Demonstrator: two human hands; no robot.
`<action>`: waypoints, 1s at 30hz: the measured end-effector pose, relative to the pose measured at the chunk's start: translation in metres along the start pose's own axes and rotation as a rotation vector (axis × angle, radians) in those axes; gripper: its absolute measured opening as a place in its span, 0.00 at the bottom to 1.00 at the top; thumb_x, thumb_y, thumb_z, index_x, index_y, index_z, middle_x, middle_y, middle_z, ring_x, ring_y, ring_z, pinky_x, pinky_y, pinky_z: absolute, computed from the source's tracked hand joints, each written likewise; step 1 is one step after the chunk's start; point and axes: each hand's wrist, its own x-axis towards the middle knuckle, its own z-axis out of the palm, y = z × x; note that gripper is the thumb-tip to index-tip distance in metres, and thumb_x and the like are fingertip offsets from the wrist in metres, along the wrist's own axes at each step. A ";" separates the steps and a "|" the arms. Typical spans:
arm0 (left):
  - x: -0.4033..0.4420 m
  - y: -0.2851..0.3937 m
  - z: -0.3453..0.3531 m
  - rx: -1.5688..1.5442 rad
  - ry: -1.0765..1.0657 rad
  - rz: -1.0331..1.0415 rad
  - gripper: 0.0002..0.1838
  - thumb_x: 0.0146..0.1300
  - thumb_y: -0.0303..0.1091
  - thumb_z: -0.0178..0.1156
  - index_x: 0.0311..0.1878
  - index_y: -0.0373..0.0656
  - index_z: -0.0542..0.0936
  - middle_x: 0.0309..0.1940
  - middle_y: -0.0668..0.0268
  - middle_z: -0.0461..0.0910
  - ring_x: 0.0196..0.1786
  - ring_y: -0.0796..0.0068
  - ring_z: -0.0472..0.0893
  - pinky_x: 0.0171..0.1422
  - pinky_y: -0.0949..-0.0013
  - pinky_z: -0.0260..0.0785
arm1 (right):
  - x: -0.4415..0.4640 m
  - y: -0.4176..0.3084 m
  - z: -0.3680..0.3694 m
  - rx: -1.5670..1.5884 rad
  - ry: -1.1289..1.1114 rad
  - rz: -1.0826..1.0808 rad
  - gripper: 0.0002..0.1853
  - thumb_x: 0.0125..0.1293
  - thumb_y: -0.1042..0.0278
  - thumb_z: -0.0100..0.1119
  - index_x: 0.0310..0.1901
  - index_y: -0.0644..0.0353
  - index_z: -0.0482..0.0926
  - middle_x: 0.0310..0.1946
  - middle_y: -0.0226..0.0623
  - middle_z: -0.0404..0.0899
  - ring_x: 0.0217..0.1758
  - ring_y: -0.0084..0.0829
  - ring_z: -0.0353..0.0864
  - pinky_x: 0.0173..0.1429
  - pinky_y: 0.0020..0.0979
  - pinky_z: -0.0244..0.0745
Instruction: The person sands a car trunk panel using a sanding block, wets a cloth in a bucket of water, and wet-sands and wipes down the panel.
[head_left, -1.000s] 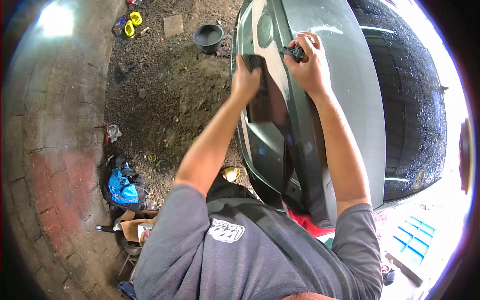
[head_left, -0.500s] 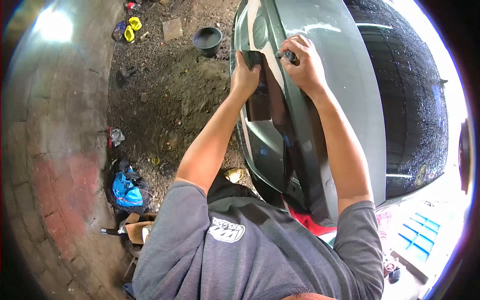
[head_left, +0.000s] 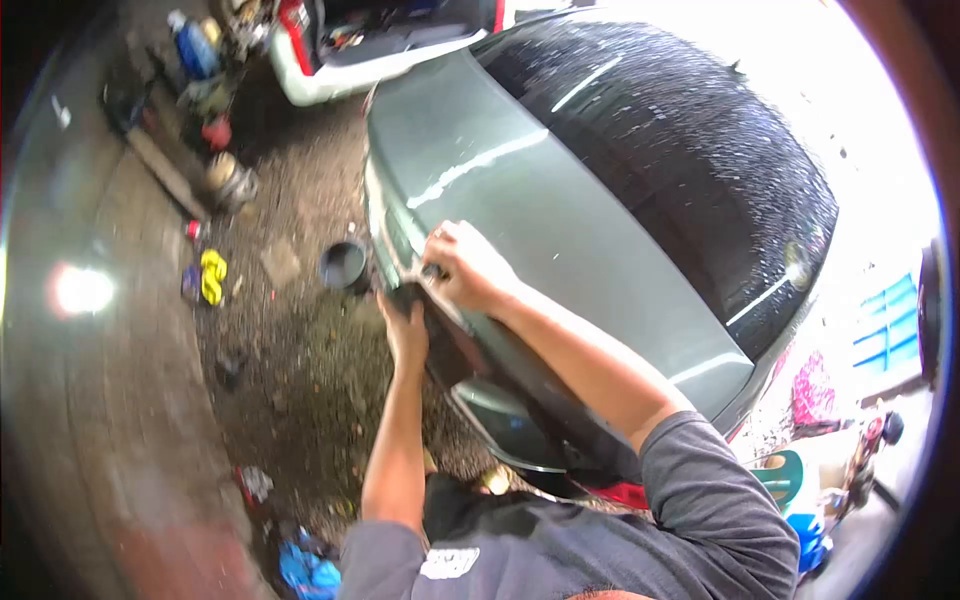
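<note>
A grey-green car with a wet rear window fills the middle of the head view. My left hand is at the rear edge of the boot lid, its thumb and fingers around a dark, flat block-like piece laid against the bodywork. My right hand is just above and to the right of it, fingers closed on a small dark object at the lid's edge. What kind of thing either is, I cannot make out. Pale bare patches show along the rear edge.
A dark bucket of liquid stands on the dirt floor beside the car's rear. Yellow footwear lies near the wall at left. Another car, white with an open rear, is at the back. A blue bag lies low left.
The view has swung, so the car's rear and the white car now show more. Both hands are farther along the rear edge, close together, still gripping their dark pieces.
</note>
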 end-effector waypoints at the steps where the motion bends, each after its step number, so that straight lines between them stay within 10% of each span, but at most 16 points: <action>1: -0.027 0.016 -0.003 -0.017 -0.018 -0.024 0.46 0.72 0.37 0.60 0.83 0.37 0.44 0.78 0.36 0.56 0.76 0.37 0.64 0.78 0.52 0.59 | -0.001 -0.002 -0.002 0.023 -0.001 0.013 0.09 0.53 0.69 0.69 0.36 0.57 0.83 0.44 0.39 0.79 0.53 0.45 0.76 0.58 0.41 0.72; 5: -0.134 0.056 0.013 0.040 0.002 -0.045 0.47 0.73 0.29 0.59 0.84 0.42 0.39 0.79 0.36 0.56 0.80 0.36 0.59 0.80 0.49 0.54 | -0.001 -0.002 -0.004 0.001 0.020 -0.015 0.10 0.52 0.69 0.68 0.37 0.56 0.82 0.47 0.39 0.78 0.54 0.45 0.74 0.60 0.41 0.71; 11: -0.006 0.022 -0.006 -0.049 -0.033 -0.068 0.47 0.71 0.32 0.63 0.84 0.40 0.44 0.77 0.35 0.59 0.78 0.39 0.64 0.80 0.55 0.58 | -0.003 0.000 0.001 -0.005 0.020 0.006 0.11 0.53 0.66 0.70 0.38 0.55 0.81 0.48 0.39 0.78 0.53 0.45 0.74 0.58 0.42 0.73; 30: -0.094 0.016 0.011 0.096 0.014 0.033 0.48 0.72 0.31 0.62 0.84 0.41 0.42 0.80 0.36 0.53 0.81 0.38 0.56 0.82 0.50 0.53 | -0.002 -0.005 -0.007 -0.014 0.040 0.005 0.12 0.59 0.59 0.70 0.39 0.57 0.81 0.49 0.41 0.79 0.53 0.46 0.76 0.58 0.43 0.74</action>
